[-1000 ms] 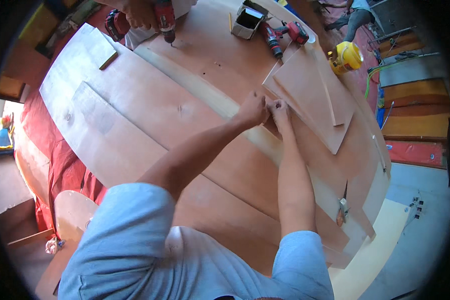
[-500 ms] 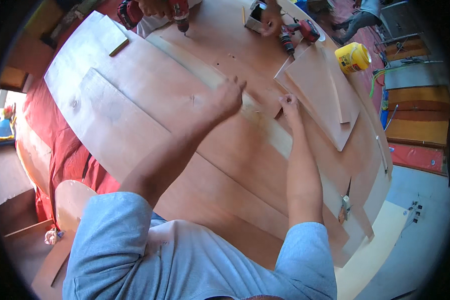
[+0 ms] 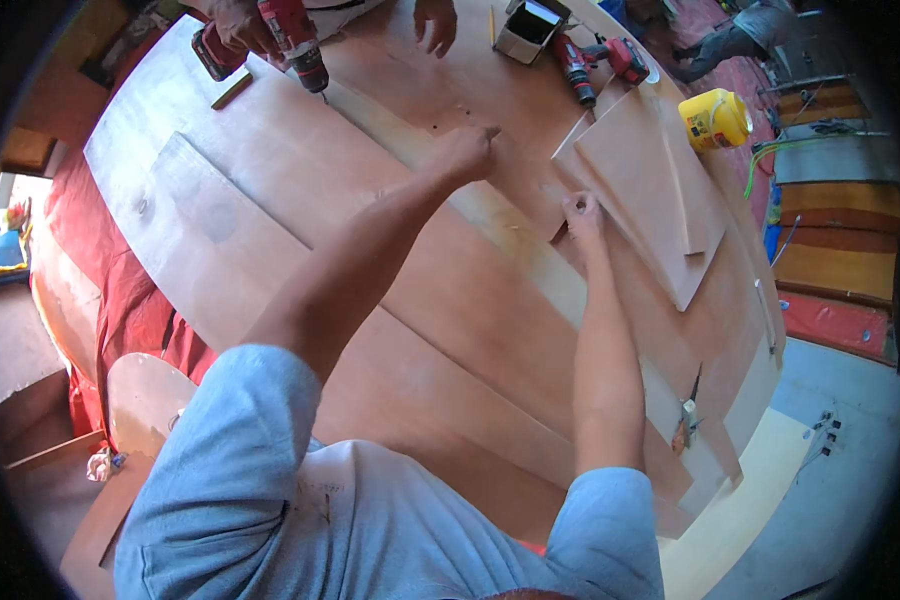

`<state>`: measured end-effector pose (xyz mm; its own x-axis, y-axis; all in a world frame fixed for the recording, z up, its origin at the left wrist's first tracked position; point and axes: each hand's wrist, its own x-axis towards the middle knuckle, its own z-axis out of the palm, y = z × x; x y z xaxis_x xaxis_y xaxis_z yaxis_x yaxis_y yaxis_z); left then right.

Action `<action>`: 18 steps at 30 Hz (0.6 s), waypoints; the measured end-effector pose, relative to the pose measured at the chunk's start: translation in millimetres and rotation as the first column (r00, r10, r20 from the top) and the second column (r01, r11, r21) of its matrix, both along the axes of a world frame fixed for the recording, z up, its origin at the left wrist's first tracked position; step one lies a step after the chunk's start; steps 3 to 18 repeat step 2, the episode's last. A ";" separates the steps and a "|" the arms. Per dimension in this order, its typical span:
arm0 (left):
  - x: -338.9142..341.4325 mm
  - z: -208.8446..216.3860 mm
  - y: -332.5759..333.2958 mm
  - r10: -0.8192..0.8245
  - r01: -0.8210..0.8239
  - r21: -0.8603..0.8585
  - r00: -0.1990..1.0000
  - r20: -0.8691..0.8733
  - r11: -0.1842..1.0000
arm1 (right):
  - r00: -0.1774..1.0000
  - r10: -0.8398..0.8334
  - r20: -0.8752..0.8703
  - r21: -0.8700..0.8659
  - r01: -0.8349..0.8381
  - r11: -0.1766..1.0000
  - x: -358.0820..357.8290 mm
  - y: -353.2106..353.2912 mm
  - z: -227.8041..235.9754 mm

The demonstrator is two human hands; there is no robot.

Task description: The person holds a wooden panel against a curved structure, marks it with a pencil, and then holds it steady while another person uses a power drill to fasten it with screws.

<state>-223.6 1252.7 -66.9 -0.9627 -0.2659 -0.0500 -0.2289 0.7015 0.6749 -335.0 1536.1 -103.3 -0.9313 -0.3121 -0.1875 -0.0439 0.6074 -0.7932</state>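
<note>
My left hand [image 3: 465, 154] is closed above the large curved wooden sheets [image 3: 450, 310], fingers curled in. Whatever it holds, if anything, is too small to make out. My right hand [image 3: 583, 210] is pinched at the thumb and forefinger, close to the corner of a thin brown wood panel [image 3: 530, 190]. What sits in that pinch cannot be seen. A pale strip [image 3: 510, 235] runs diagonally across the sheets between my forearms. Across from me, a co-worker's hand [image 3: 238, 22] grips a red cordless drill [image 3: 295, 42], its bit tip down near the pale strip; the co-worker's other hand [image 3: 436, 24] hangs over the panel.
Loose thin panels [image 3: 645, 165] lie right of my right hand. Beyond them are another red drill [image 3: 592, 68], an open metal box [image 3: 530, 30] and a yellow tub [image 3: 715, 118]. A small pointed tool [image 3: 688, 415] lies near right, a wood block [image 3: 231, 88] far left.
The co-worker's drill has moved left and toward me. The co-worker's other hand has left the metal box and moved left. My left hand has risen slightly and its fingers have curled in.
</note>
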 end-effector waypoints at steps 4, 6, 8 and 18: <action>-26.0 7.5 -9.0 -0.052 0.054 -0.060 0.998 0.039 0.997 | 0.998 0.039 -0.050 0.100 -0.034 0.994 -1.8 0.8 1.6; -26.0 7.5 -9.0 -0.052 0.054 -0.060 0.998 0.039 0.997 | 0.998 0.039 -0.050 0.100 -0.034 0.994 -1.8 0.8 1.6; -26.0 7.5 -9.0 -0.052 0.054 -0.060 0.998 0.039 0.997 | 0.998 0.039 -0.050 0.100 -0.034 0.994 -1.8 0.8 1.6; -26.0 7.5 -9.0 -0.052 0.054 -0.060 0.998 0.039 0.997 | 0.998 0.039 -0.050 0.100 -0.034 0.994 -1.8 0.8 1.6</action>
